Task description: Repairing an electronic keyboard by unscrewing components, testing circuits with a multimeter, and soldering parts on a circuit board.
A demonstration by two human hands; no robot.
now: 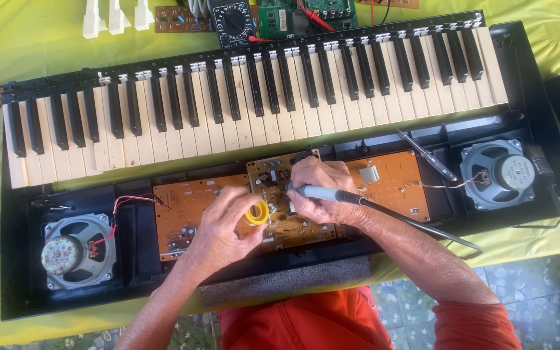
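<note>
Both hands work close together over the middle circuit board (293,223) of the opened keyboard (260,97), left hand (225,227) pinching a yellow solder spool (258,212), right hand (319,191) closed around a soldering iron (332,194), whose tip could, I think, slip onto neighbouring parts or the left fingers.

a table covered in a yellow-green cloth (27,39) fills most of the view, creased and brightly lit by even daylight. at five o'clock, past the table's edge, shows a tiled floor (526,279) in pale blue-grey with a pebble-and-flower pattern; more of it shows at seven o'clock.
</note>
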